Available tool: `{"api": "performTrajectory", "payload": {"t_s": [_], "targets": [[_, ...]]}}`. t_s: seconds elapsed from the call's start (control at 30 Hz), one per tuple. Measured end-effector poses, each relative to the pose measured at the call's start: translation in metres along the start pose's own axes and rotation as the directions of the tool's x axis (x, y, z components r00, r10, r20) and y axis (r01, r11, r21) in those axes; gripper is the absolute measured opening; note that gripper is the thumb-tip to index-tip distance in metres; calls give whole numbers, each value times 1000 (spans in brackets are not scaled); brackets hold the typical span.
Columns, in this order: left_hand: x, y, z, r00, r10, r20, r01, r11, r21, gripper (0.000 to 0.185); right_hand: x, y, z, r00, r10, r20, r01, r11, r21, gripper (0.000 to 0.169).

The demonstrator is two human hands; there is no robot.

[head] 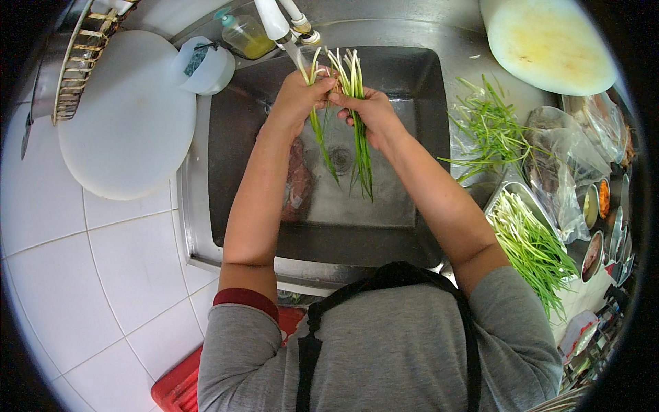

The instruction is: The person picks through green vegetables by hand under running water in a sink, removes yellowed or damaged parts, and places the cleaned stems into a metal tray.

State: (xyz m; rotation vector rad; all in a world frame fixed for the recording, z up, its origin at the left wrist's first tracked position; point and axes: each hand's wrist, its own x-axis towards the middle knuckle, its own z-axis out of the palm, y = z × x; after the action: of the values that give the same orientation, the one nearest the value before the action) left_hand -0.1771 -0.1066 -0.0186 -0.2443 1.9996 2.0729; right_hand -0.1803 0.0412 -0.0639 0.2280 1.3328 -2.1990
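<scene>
Over the dark sink basin (329, 244), my left hand (301, 98) grips a few thin green stalks (320, 136), likely chives or young spring onions, with their pale ends up. Close beside it, my right hand (378, 116) holds a fuller bunch of the same greens (363, 159), whose green tips hang downward. The fingertips of both hands nearly meet between the two bunches. Just behind my left hand, water runs from the white faucet (273, 20). A reddish piece of raw meat (297, 180) lies in the basin, partly hidden by my left forearm.
Loose greens (489, 129) lie on the steel counter at the right. Nearer me, a metal tray (535, 198) holds more stalks, beside a plastic bag (571, 139). Round cutting boards stand left (128, 123) and upper right (551, 44). A soap bottle (249, 38) stands behind the basin.
</scene>
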Motion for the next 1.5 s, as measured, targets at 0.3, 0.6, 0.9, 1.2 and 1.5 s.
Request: {"api": "performTrajectory", "payload": {"t_s": [0.3,0.6,0.9,1.2,1.5], "targets": [[0,14,-5,997,-49,-54,51,997,54,26,-40,-28,-56,984,-61,-170,110,948,297,15],[35,12,-20,990,44,-134,-72,974,-213,20,-93,-68,-211,826,-74,-558,375,812,448,27],[-8,-2,53,991,-80,110,76,996,36,25,-131,-68,-126,953,-191,-237,272,884,381,38],[-39,24,69,988,142,-61,-133,982,137,25,-90,-40,-30,985,-83,148,72,994,79,27],[-27,13,-21,943,124,-308,-124,992,21,24,-20,-25,31,946,48,320,-109,978,177,26]]}}
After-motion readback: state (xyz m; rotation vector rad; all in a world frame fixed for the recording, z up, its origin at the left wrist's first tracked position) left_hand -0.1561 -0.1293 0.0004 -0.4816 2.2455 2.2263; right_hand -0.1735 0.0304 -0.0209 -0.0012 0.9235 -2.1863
